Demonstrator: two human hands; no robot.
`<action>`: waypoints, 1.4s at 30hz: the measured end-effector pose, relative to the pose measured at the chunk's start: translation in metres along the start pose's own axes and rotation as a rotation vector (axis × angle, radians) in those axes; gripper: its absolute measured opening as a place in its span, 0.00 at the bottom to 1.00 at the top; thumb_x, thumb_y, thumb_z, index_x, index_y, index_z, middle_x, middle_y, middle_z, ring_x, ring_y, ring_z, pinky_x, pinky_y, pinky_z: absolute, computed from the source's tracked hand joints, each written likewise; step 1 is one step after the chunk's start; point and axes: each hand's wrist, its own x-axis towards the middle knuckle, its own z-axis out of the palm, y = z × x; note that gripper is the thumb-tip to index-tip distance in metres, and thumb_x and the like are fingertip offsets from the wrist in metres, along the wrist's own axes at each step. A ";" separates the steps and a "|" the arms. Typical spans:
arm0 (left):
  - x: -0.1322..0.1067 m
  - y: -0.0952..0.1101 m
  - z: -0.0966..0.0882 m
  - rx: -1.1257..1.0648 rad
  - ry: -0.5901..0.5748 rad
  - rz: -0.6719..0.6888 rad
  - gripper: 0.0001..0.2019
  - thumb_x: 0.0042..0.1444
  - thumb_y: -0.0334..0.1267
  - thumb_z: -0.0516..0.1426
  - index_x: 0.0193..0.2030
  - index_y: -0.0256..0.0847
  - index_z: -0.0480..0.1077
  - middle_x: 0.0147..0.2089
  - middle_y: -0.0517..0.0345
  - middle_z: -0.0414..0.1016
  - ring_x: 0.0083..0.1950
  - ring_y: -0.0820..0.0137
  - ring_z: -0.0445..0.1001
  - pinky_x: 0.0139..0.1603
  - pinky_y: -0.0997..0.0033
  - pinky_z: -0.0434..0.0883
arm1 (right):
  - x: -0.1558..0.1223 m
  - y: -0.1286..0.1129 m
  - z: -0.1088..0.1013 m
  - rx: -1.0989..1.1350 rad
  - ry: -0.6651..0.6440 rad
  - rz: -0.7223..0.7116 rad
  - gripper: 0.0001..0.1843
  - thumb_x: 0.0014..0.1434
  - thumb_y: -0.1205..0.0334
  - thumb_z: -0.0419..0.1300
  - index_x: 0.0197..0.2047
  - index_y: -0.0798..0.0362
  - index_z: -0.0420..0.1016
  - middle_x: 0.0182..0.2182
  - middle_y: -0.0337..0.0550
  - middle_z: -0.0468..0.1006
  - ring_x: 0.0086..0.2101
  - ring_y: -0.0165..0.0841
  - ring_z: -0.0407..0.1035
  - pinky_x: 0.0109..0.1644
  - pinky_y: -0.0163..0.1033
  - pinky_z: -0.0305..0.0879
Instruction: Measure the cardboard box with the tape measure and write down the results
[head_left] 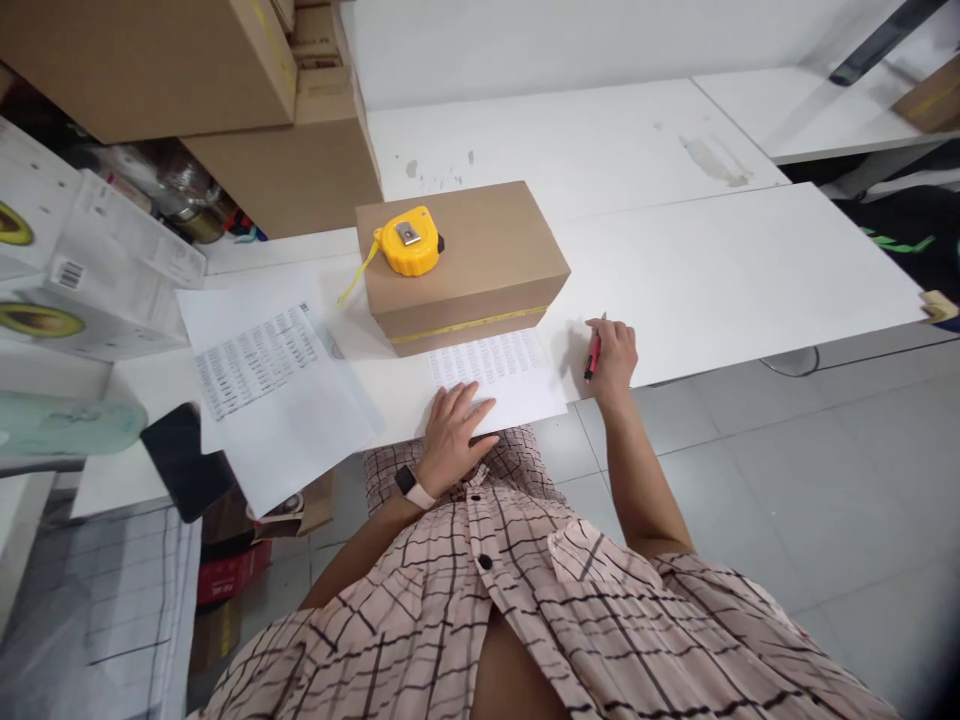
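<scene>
My left hand lies flat with fingers stretched out on a printed sheet at the near edge of the white table. My right hand rests on the table just right of that sheet, closed around a red pen. Behind the sheet stands a closed cardboard box with a yellow tape measure on top, its tape hanging off the left side.
A larger printed sheet overhangs the table edge at left, beside a black phone. White printed boxes and big cardboard boxes crowd the left. Tiled floor lies to the right.
</scene>
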 end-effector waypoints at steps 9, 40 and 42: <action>0.109 -0.054 -0.134 -0.072 0.601 -0.046 0.22 0.63 0.49 0.61 0.62 0.47 0.69 0.69 0.47 0.68 0.72 0.50 0.62 0.73 0.42 0.57 | 0.009 0.023 0.006 -0.248 -0.079 -0.028 0.32 0.60 0.75 0.45 0.62 0.47 0.73 0.53 0.54 0.75 0.50 0.47 0.63 0.50 0.50 0.58; 0.114 -0.086 -0.180 -0.761 0.457 -0.278 0.29 0.51 0.55 0.67 0.55 0.42 0.70 0.41 0.56 0.78 0.30 0.72 0.76 0.26 0.74 0.67 | 0.126 -0.131 -0.046 1.252 -0.221 0.180 0.18 0.52 0.51 0.73 0.37 0.47 0.70 0.28 0.34 0.68 0.27 0.26 0.61 0.34 0.36 0.64; 0.116 -0.114 -0.191 -0.762 0.504 -0.418 0.25 0.53 0.56 0.64 0.50 0.40 0.71 0.39 0.57 0.78 0.27 0.75 0.73 0.23 0.75 0.62 | 0.154 -0.121 -0.034 1.177 -0.174 0.242 0.16 0.53 0.54 0.71 0.34 0.48 0.67 0.26 0.33 0.64 0.25 0.26 0.58 0.31 0.35 0.61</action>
